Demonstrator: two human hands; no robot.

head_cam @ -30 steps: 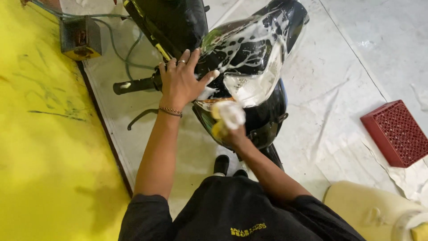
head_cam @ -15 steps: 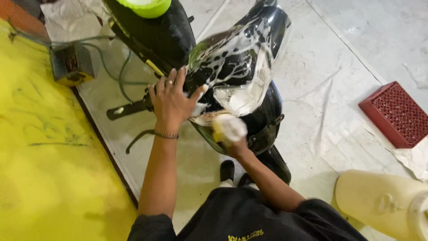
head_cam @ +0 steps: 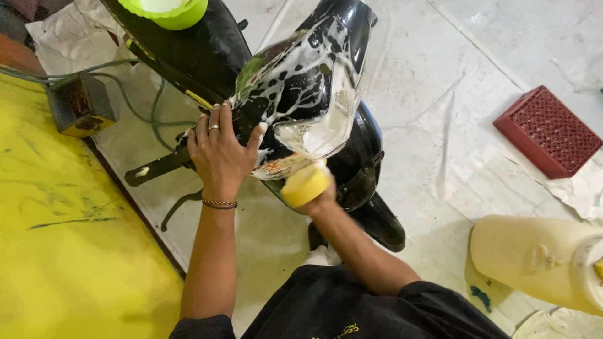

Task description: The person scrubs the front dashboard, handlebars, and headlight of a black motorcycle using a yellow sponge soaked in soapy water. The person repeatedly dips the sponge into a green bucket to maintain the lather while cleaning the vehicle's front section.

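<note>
left hand (head_cam: 220,154) flat, fingers spread, braced on soapy scooter (head_cam: 301,94); right hand (head_cam: 317,198) grasping yellow sponge (head_cam: 306,185) against it.

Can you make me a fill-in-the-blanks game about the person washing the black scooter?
1. The right hand holds a sponge that is ____ in colour.
2. The scooter is streaked with white ____.
3. The left hand wears a ____ on one finger.
4. The crate on the floor is ____.

Missing words: yellow; soap foam; ring; red
</note>
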